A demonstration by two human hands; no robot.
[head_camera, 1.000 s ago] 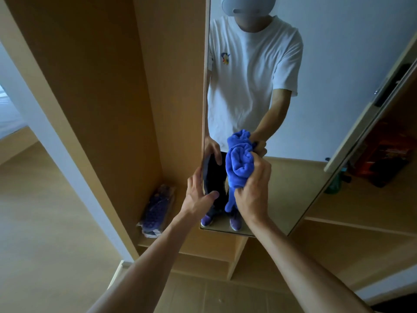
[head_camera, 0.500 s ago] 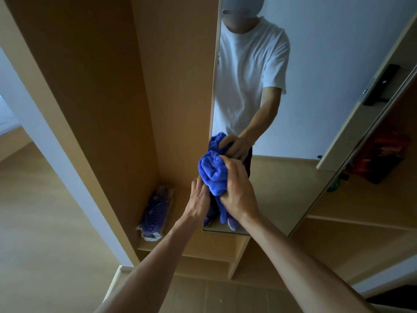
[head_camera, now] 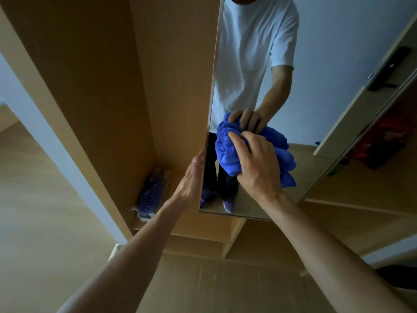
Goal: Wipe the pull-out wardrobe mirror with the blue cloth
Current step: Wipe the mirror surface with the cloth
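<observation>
Fingers [head_camera: 239, 143] of our right hand [head_camera: 259, 168] are curled tight into the bunched blue cloth [head_camera: 228, 154], pressing it against the lower mirror [head_camera: 316, 64]. Our left hand [head_camera: 191, 179] lies flat, fingers extended, along the mirror's left edge. A wrapped purple bundle [head_camera: 151, 195] sits on the wardrobe shelf [head_camera: 180, 227].

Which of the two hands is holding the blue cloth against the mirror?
The right hand, bunching the blue cloth on the pull-out wardrobe mirror. The left hand holds no cloth, resting at the mirror's left edge.
</observation>
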